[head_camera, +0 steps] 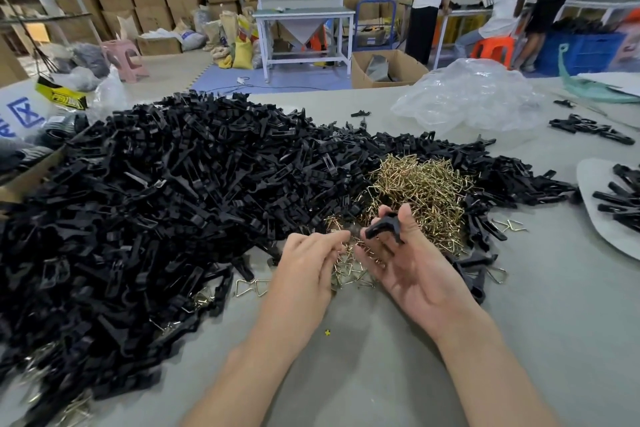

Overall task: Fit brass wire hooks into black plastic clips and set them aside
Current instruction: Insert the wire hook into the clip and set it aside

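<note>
A huge heap of black plastic clips (166, 204) covers the left and middle of the grey table. A tangle of brass wire hooks (419, 191) lies in it, just beyond my hands. My right hand (405, 260), palm up, pinches one black clip (382, 225) between thumb and fingers. My left hand (308, 256) pinches at the brass hooks right beside that clip; whether it holds a single hook is blurred. Loose triangular hooks (252, 286) lie on the table by my left wrist.
A pale tray (595, 218) with several finished clips sits at the right edge. Crumpled clear plastic (474, 97) lies at the back right, with a few stray clips (585, 128) near it. Bare table (346, 357) spreads under my forearms. People work at benches far behind.
</note>
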The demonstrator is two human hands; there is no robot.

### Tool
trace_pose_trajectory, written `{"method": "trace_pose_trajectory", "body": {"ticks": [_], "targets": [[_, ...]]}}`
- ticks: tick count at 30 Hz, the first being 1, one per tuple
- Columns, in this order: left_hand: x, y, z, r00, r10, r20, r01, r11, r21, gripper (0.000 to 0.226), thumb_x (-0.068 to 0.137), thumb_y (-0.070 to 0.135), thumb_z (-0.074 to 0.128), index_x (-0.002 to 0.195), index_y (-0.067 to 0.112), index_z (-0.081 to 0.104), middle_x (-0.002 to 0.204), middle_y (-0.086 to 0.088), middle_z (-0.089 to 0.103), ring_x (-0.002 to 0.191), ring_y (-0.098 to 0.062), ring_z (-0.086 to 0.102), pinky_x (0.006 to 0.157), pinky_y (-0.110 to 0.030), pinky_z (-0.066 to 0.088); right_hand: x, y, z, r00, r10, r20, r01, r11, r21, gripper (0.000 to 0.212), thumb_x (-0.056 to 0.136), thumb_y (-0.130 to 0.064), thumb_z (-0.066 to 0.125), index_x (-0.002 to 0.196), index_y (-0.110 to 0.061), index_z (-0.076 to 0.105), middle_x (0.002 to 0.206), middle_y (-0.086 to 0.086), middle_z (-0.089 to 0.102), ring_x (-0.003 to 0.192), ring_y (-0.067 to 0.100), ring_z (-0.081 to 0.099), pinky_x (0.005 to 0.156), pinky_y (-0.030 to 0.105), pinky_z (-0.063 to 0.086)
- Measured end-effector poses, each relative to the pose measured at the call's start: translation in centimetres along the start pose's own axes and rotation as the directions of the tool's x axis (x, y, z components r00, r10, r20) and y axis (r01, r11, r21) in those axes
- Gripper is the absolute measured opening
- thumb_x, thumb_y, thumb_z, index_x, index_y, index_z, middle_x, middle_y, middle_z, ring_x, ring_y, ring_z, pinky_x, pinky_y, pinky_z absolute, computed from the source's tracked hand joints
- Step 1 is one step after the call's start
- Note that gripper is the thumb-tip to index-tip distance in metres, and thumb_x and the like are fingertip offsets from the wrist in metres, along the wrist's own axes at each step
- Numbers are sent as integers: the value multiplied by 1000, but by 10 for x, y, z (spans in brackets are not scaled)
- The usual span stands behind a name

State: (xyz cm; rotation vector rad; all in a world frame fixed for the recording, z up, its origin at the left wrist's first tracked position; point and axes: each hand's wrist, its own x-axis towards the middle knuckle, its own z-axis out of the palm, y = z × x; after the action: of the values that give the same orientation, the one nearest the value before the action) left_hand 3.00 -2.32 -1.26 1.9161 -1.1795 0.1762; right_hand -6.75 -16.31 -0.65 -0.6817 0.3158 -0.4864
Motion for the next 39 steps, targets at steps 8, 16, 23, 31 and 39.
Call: {"method": "trace_pose_trajectory", "body": {"ticks": [8,16,23,31,39], "targets": [[0,3,-4,976,-208,-62,194,963,-184,15,96,22,65,100,36,69,88,26,70,81,2,64,74,-11,45,-2,4,1,1000,-8,27,11,994,-112,29,86,-42,66,92,-16,79,100,11,71,99,25,69,92,47,58],[1,11,-9,983,-172,-62,159,972,-174,21,98,17,60,94,37,64,94,25,65,87,1,60,74,-7,39,-4,8,3,997,48,61,-33,976,-214,36,87,-42,71,105,-12,78,117,16,70,120,36,64,101,50,53],[5,11,-9,946,-325,0,278,809,-518,26,99,8,58,95,30,72,86,8,73,75,-4,65,69,-13,50,-3,11,8,990,119,82,-104,981,-163,33,88,-38,67,100,-10,79,113,21,72,110,40,69,87,47,59],[3,10,-10,958,-280,-55,225,859,-460,33,101,7,54,99,34,72,89,8,70,72,-11,66,68,-15,50,-3,8,8,994,93,53,-85,988,-130,32,83,-37,69,95,-9,80,96,14,74,90,22,74,84,35,62],[1,3,-9,992,-99,-80,89,989,-116,34,100,-1,50,108,25,70,92,12,53,76,-5,61,70,-16,49,-7,2,6,998,55,42,-48,987,-151,34,85,-38,70,100,-9,79,97,14,71,90,21,71,75,31,62]]}}
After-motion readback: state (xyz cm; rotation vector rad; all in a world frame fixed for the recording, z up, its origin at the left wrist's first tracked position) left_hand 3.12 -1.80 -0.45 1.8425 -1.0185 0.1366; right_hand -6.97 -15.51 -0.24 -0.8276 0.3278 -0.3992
